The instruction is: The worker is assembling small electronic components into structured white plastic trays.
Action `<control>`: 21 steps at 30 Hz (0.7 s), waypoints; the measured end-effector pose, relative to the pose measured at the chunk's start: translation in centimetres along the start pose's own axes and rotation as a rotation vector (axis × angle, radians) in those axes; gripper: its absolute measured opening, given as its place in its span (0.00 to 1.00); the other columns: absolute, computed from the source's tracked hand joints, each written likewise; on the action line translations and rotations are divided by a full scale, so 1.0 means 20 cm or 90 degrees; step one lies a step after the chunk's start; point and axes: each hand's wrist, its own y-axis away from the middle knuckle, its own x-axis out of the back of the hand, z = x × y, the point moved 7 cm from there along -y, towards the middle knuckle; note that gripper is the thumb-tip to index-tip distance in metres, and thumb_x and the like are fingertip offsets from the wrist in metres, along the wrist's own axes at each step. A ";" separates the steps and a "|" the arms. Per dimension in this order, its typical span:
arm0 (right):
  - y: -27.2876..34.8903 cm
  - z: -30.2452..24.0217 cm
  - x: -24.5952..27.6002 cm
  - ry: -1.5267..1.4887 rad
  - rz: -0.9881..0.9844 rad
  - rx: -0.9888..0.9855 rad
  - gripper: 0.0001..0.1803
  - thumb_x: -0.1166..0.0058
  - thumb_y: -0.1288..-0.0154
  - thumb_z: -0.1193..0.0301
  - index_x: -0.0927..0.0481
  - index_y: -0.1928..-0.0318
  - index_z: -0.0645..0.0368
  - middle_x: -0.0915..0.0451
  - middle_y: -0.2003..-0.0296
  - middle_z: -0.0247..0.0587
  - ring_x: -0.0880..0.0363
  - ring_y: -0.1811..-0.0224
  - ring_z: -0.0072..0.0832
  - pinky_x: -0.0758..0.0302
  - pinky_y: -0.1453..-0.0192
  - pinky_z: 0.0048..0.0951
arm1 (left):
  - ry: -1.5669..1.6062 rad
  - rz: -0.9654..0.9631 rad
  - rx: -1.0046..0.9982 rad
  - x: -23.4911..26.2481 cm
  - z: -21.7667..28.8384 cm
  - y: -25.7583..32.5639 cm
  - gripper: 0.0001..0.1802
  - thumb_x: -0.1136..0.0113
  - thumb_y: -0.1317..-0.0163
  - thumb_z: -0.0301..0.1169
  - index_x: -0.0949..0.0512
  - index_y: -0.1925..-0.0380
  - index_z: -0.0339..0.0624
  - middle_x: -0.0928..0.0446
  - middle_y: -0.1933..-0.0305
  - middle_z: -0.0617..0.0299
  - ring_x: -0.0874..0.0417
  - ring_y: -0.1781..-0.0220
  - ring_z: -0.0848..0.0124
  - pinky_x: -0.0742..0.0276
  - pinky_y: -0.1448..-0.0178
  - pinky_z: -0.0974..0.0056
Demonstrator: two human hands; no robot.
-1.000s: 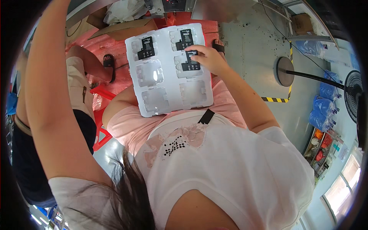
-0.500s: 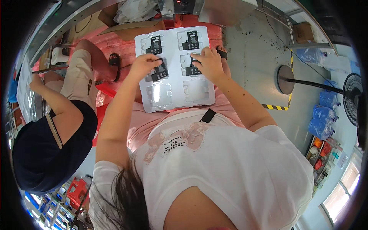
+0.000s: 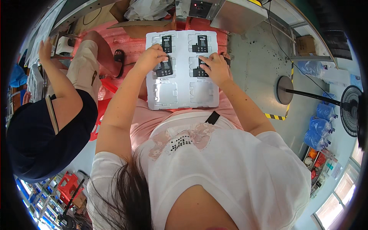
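Observation:
A white moulded plastic tray [image 3: 184, 96] rests on my lap. Its pockets come in two columns; the two nearest me hold nothing. My left hand [image 3: 150, 60] pinches the upper part of a flat black battery [image 3: 165, 69], which sits slightly tilted over the left middle pocket. On the other side, my right hand [image 3: 217, 69] has bent thumb and index fingertip on a second black battery [image 3: 199, 73] lying in the right middle pocket. Two more black batteries, one at the far left [image 3: 167, 44] and one at the far right [image 3: 201, 44], lie in the farthest pockets, untouched.
Beyond the tray stands a cardboard box [image 3: 147, 28] with clear plastic bags, beside a metal machine housing [image 3: 239, 17]. A person in a dark top [image 3: 53, 134] sits close on my left. To the right are a black fan [image 3: 350, 109] and blue water bottles [image 3: 318, 138].
The view has shifted, so the tray appears farther right. Both hands stay on the same two batteries. The neighbouring person's hand has moved farther away from them, upward in the picture.

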 end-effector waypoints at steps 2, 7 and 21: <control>0.01 0.00 0.00 0.002 -0.006 -0.002 0.17 0.41 0.48 0.63 0.20 0.54 0.42 0.33 0.67 0.34 0.34 0.63 0.34 0.32 0.58 0.34 | -0.015 -0.011 -0.020 -0.02 0.01 -0.02 0.10 0.35 0.50 0.33 0.18 0.69 0.41 0.28 0.67 0.59 0.24 0.63 0.62 0.28 0.57 0.63; 0.01 0.00 0.00 0.011 -0.001 -0.004 0.18 0.41 0.48 0.63 0.20 0.53 0.42 0.33 0.66 0.35 0.33 0.63 0.34 0.32 0.58 0.36 | -0.053 -0.012 0.031 -0.06 -0.03 0.02 0.12 0.35 0.51 0.34 0.18 0.66 0.44 0.28 0.65 0.60 0.24 0.62 0.63 0.28 0.57 0.64; -0.55 -0.32 0.90 -0.153 0.300 0.088 0.16 0.41 0.43 0.69 0.22 0.53 0.56 0.25 0.61 0.37 0.27 0.62 0.28 0.29 0.58 0.25 | -0.011 0.350 0.105 -0.03 -0.20 0.38 0.56 0.28 0.62 0.50 0.47 0.36 0.39 0.45 0.38 0.35 0.41 0.38 0.41 0.41 0.36 0.48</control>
